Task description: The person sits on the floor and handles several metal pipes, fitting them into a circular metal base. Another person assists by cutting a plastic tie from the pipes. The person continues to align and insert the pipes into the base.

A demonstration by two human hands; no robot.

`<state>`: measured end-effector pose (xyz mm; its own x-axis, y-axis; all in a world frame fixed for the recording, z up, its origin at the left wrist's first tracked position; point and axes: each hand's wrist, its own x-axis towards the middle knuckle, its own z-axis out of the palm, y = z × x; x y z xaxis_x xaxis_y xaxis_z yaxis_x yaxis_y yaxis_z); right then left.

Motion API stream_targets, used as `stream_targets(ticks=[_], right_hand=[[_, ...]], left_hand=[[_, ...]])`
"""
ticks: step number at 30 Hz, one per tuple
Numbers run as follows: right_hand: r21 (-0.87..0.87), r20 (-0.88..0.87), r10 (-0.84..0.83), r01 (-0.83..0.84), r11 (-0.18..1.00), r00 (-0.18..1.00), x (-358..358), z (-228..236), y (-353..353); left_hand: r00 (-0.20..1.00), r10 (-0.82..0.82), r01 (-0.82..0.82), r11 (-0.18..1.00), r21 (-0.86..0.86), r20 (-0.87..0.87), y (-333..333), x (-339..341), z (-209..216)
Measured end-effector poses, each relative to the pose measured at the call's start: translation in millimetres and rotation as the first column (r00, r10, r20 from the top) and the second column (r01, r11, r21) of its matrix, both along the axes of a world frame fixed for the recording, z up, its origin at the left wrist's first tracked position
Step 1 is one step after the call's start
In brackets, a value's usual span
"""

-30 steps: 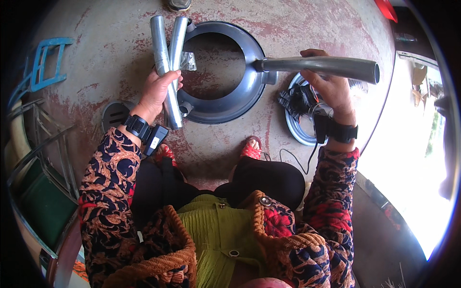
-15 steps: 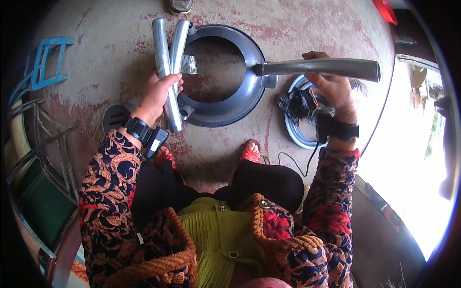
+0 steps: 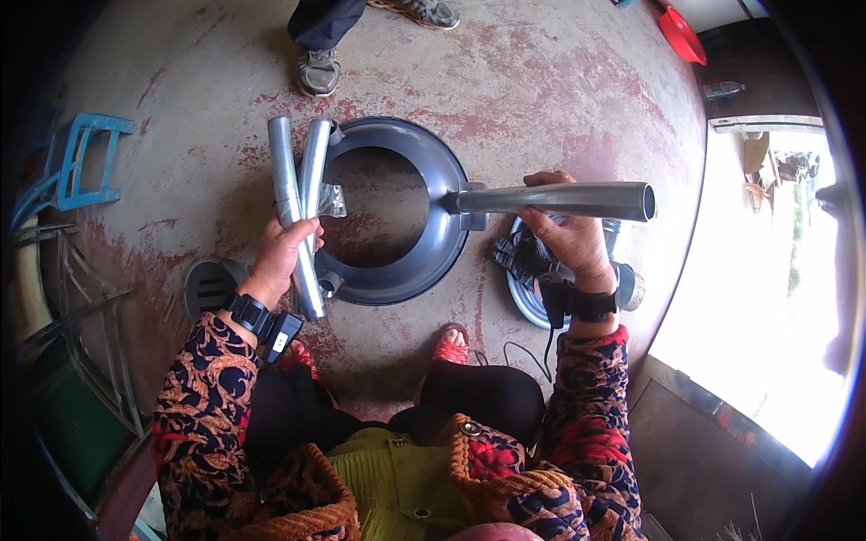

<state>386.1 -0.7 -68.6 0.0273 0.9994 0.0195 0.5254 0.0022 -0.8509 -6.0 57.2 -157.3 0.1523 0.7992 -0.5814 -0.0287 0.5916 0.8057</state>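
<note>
My left hand (image 3: 280, 254) is closed around a pair of shiny metal tubes, a longer tube (image 3: 284, 171) and a second tube (image 3: 315, 158) that meet in a narrow V at my fingers. My right hand (image 3: 577, 243) grips a thick metal tube (image 3: 559, 199) lying level. That tube's left end meets a short socket on the dark grey ring-shaped base (image 3: 439, 239), which rests on the floor; how deep it sits is hidden. A small clear plastic packet (image 3: 332, 201) shows beside the left tubes, over the ring's left side.
Beneath my right hand lie a pale hoop (image 3: 523, 302) and a black bundle (image 3: 525, 260). A person's shoe (image 3: 318, 72) stands beyond the ring. A blue stool frame (image 3: 90, 162) is at left, a slotted dark piece (image 3: 215, 287) nearer, and a red basin (image 3: 682, 36) far right.
The view has shifted, so the ring, tubes and hands appear lower and further left. More of the other person's feet and leg shows. Both hands keep their holds.
</note>
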Motion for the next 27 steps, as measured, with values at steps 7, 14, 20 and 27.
stream_targets(ticks=[7,14,20,27], right_hand=[[0.058,-0.091,0.000,0.005,0.998,0.996,-4.0,-11.3,-3.7],[0.065,-0.265,-0.125,0.147,0.987,0.956,-0.5,-18.3,-10.3],[0.196,-0.336,-0.224,0.301,0.933,0.915,-11.1,-24.0,-15.6],[0.255,-0.229,-0.270,0.326,0.910,0.935,-7.3,-41.0,-17.9]], left_hand=[[1.000,-0.007,0.007,1.000,-0.021,0.006,0.5,-0.1,1.6],[1.000,0.008,-0.008,1.000,-0.007,-0.013,-0.3,0.8,2.9],[1.000,0.009,-0.009,1.000,0.001,-0.010,-1.0,0.9,6.1],[1.000,0.003,-0.003,1.000,0.003,-0.024,0.0,0.5,5.5]])
